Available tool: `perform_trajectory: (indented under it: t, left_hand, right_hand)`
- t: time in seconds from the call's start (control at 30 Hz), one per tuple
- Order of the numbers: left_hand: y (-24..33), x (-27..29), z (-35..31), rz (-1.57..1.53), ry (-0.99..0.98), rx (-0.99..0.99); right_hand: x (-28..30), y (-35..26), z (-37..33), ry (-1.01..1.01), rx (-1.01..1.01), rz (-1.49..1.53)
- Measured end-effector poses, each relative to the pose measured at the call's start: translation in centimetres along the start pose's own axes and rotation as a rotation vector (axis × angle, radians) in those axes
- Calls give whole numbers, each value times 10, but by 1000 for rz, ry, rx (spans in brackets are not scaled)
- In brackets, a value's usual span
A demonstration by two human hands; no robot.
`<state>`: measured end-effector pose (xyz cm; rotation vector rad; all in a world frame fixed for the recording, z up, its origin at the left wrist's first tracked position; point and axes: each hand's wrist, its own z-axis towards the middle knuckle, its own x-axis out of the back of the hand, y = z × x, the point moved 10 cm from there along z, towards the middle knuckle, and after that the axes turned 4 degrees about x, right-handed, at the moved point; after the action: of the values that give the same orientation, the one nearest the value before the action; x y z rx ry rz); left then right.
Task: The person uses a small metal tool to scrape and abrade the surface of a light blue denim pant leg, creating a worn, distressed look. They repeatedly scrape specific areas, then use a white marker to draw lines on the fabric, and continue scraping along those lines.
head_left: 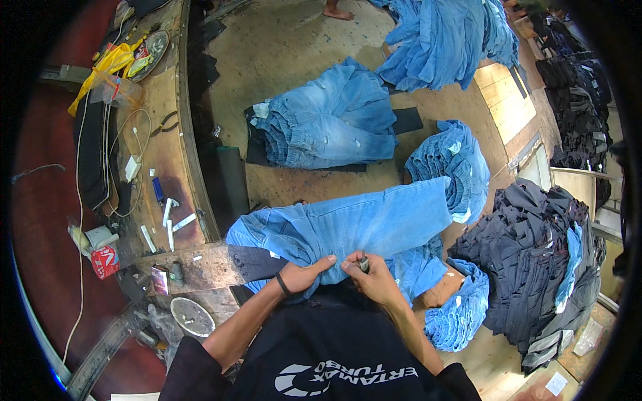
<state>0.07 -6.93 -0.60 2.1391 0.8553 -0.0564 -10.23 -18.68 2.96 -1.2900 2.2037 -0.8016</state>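
A pair of light blue jeans (384, 217) lies across in front of my body, its leg stretched toward the right. My left hand (309, 274) is closed on the near edge of the denim, thumb on top, with a dark band round the wrist. Close beside it, my right hand (374, 277) is closed round a small metal tool (364, 263), mostly hidden by the fingers; its kind cannot be made out. The right fingertips touch the cloth edge. More blue denim (416, 271) hangs below the jeans, next to my right hand.
Folded jeans piles (328, 117) lie ahead and a stack (451, 167) stands right. A large heap of dark garments (528, 260) is further right. On the left wooden bench (157, 93) are pliers (164, 124), white sticks (170, 234) and a cable. A person's bare foot (339, 13) shows at the top.
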Motion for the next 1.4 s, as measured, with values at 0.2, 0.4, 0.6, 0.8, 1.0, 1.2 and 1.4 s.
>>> perform_trajectory:
  t: [0.2,0.4,0.6,0.8,1.0,1.2,1.4]
  left_hand:
    - [0,1,0,59,41,-49]
    - [-5,1,1,8,17,26]
    - [7,-5,-2,-11,-33,20]
    - [-3,-8,7,21,-42,119]
    - [-5,-7,5,37,-43,83]
    - [2,-4,4,66,6,4]
    - [0,-5,0,14,-31,26]
  right_hand:
    - [0,2,3,17,-5,44]
    - [1,9,-2,-10,-104,146]
    - [8,0,0,-1,-37,40]
    - [6,-10,3,14,158,-112]
    - [-3,9,-5,22,-36,299]
    - [0,-11,-8,70,140,-75]
    - [-2,15,-10,78,-59,332]
